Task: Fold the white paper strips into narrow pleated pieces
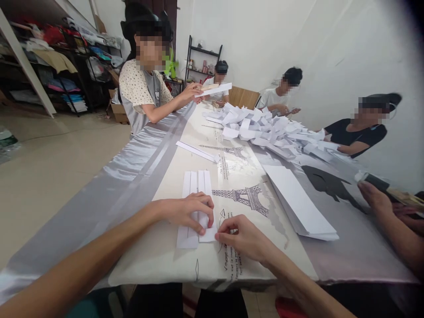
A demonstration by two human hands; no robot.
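Two hands belong to the wearer: one left hand and one right hand. Two strips lie beneath them, one more strip lies apart farther up, and a fourth strip is held by a co-worker, making four. There is one stack and one heap, its pieces too overlapped to count. The table is one, its cloth showing at least two printed towers. Four co-workers have their heads in view; one further arm enters at right. One green fan.
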